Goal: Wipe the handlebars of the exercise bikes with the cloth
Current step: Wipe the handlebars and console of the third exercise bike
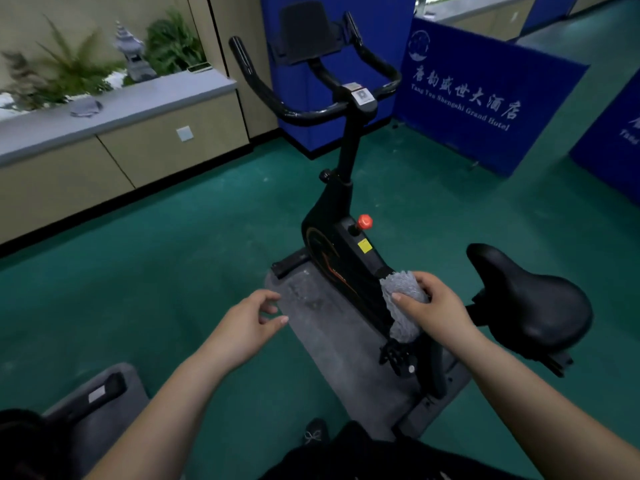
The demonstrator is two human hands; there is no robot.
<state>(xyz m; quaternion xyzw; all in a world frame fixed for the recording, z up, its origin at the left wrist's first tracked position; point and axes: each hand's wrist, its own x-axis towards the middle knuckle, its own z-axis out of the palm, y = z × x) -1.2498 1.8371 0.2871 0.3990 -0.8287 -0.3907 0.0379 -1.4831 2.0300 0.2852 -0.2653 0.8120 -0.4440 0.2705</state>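
Right hand [438, 308] gripping soft grey cloth [401, 306] low beside bike frame; left hand [249, 317] loose, holding nothing. Black handlebars [311, 112] well ahead, hard, smooth. Light, floppy cloth: best bunched in palm.

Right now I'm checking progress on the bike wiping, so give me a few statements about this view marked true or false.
1. The right hand holds the grey cloth. True.
2. The left hand grips the handlebars. False: it hangs open over the floor, holding nothing.
3. The cloth is touching the handlebars. False: it is low, near the bike's frame, well short of them.
4. The saddle is black. True.
5. The knob on the frame is blue. False: it is red.
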